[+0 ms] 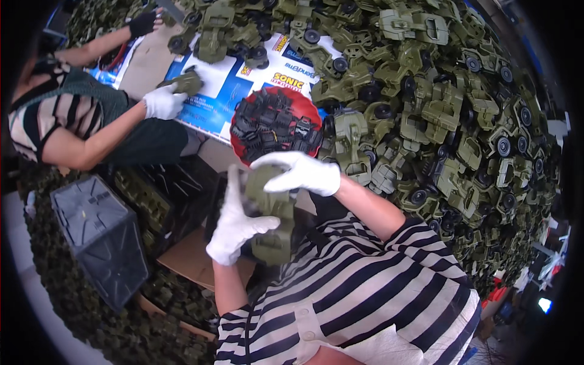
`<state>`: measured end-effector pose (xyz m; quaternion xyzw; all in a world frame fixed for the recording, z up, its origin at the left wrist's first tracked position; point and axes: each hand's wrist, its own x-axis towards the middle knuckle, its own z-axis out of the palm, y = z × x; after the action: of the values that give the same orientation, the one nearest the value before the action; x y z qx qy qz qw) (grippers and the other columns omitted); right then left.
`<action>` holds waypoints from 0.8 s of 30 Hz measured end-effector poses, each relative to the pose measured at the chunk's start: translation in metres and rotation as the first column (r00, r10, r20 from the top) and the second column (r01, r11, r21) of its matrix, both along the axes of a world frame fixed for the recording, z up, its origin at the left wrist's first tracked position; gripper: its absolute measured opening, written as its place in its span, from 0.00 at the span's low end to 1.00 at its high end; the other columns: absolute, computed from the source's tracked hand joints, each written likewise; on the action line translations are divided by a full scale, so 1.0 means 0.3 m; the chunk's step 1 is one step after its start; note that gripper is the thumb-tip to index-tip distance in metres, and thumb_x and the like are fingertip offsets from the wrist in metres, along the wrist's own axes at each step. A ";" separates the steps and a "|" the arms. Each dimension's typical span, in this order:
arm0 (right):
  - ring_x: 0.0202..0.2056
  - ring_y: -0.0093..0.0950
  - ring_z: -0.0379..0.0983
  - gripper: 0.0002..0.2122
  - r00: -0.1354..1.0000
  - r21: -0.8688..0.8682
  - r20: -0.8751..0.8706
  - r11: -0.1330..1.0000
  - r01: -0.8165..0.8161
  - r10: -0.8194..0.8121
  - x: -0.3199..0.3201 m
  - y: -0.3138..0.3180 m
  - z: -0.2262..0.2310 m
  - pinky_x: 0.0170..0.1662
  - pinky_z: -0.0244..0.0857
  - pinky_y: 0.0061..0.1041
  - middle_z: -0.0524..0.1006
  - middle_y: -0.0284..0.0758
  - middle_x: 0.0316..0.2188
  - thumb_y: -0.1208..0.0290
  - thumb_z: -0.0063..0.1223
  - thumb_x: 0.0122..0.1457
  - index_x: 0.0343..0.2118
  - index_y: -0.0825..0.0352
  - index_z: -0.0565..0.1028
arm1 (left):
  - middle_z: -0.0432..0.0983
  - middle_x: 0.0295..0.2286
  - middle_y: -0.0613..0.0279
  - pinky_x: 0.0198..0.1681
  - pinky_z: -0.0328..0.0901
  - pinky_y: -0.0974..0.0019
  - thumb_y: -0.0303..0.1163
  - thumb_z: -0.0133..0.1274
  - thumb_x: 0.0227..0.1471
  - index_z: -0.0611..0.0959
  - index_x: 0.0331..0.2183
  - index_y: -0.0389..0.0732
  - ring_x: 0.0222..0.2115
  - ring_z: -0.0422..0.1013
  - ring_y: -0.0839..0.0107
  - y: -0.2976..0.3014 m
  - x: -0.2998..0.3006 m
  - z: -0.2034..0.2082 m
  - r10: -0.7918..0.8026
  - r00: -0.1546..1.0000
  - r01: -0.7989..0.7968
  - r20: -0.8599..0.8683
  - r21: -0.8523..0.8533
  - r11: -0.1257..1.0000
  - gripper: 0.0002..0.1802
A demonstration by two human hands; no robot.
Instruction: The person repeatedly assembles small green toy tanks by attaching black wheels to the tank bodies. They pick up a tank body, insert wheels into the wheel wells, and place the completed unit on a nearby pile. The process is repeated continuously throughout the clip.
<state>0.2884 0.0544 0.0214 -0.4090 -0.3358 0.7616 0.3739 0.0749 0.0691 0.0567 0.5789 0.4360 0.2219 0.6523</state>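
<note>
Both my hands wear white gloves. Between them, close to my chest, is an olive-green plastic toy jeep body [272,236], slightly blurred. My left hand [234,228] grips its left side, with the thumb across the top and the fingers stretched along the edge. At the far end, my right hand [302,173] holds it with curled fingers. The underside of the toy is hidden. Just beyond my hands stands a red scalloped bowl [311,109] full of small black plastic parts.
Toy jeeps [435,112] with black wheels heap up on the right and far side. At left a co-worker's gloved hand [164,102] holds a green toy part [187,83] over a printed blue-and-white sheet [213,82]. A dark grey crate [97,213] and cardboard [198,258] lie lower left.
</note>
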 end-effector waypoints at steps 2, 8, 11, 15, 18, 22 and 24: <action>0.53 0.24 0.68 0.21 0.982 0.120 0.170 0.987 -0.103 0.082 -0.089 -0.002 -0.048 0.57 0.63 0.28 0.73 0.35 0.54 0.65 0.59 0.59 0.56 0.60 0.72 | 0.73 0.47 0.54 0.49 0.70 0.60 0.27 0.68 0.41 0.64 0.60 0.40 0.45 0.74 0.61 -0.061 -0.063 -0.072 0.128 0.926 0.116 0.354 -0.593 0.797 0.46; 0.45 0.41 0.76 0.22 0.400 0.364 0.881 0.903 -0.231 -0.253 -0.052 0.179 -0.040 0.50 0.68 0.37 0.79 0.44 0.41 0.46 0.49 0.58 0.42 0.61 0.80 | 0.75 0.43 0.57 0.41 0.75 0.61 0.27 0.62 0.49 0.68 0.57 0.42 0.40 0.76 0.64 -0.243 -0.124 -0.191 0.560 0.767 -0.180 0.314 -0.731 0.658 0.34; 0.46 0.42 0.76 0.29 0.365 0.337 0.843 0.917 0.212 -0.394 0.078 0.407 -0.240 0.50 0.68 0.35 0.79 0.48 0.43 0.44 0.53 0.54 0.45 0.70 0.77 | 0.74 0.47 0.63 0.48 0.71 0.63 0.24 0.63 0.47 0.67 0.58 0.44 0.45 0.73 0.69 -0.246 -0.128 -0.175 0.586 0.742 -0.200 0.325 -0.727 0.657 0.37; 0.47 0.43 0.76 0.24 0.270 0.231 0.921 0.951 0.205 -0.282 0.113 0.524 -0.426 0.51 0.68 0.36 0.79 0.47 0.43 0.50 0.57 0.49 0.42 0.65 0.79 | 0.69 0.53 0.65 0.54 0.67 0.62 0.21 0.63 0.46 0.62 0.63 0.45 0.50 0.70 0.69 -0.230 -0.137 -0.246 0.520 0.779 -0.204 0.352 -0.642 0.739 0.45; 0.47 0.41 0.76 0.18 0.183 0.292 0.931 0.946 0.141 -0.315 0.167 0.502 -0.436 0.51 0.68 0.34 0.79 0.45 0.44 0.59 0.55 0.50 0.43 0.62 0.80 | 0.66 0.55 0.64 0.56 0.64 0.61 0.18 0.65 0.42 0.56 0.65 0.45 0.53 0.68 0.67 -0.213 -0.127 -0.219 0.525 0.770 -0.193 0.363 -0.652 0.733 0.52; 0.41 0.37 0.78 0.16 0.293 0.404 0.880 0.913 -0.051 -0.373 0.172 0.341 -0.182 0.48 0.69 0.31 0.81 0.43 0.38 0.66 0.51 0.52 0.42 0.65 0.80 | 0.65 0.56 0.60 0.59 0.61 0.59 0.16 0.65 0.39 0.52 0.67 0.45 0.55 0.66 0.65 -0.165 -0.098 -0.206 0.381 0.799 -0.079 0.465 -0.547 0.833 0.58; 0.37 0.29 0.77 0.14 0.417 0.348 0.869 0.928 -0.134 -0.265 0.172 0.258 -0.031 0.45 0.68 0.26 0.81 0.40 0.36 0.67 0.53 0.54 0.43 0.66 0.79 | 0.64 0.57 0.59 0.60 0.59 0.61 0.15 0.66 0.37 0.45 0.67 0.43 0.56 0.64 0.67 -0.128 -0.061 -0.216 0.275 0.812 -0.008 0.514 -0.461 0.887 0.63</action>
<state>0.3399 0.1319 0.0122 -0.6899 -0.6020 0.3278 0.2325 0.0567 0.0307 -0.0081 0.2896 0.3040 0.3287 0.8460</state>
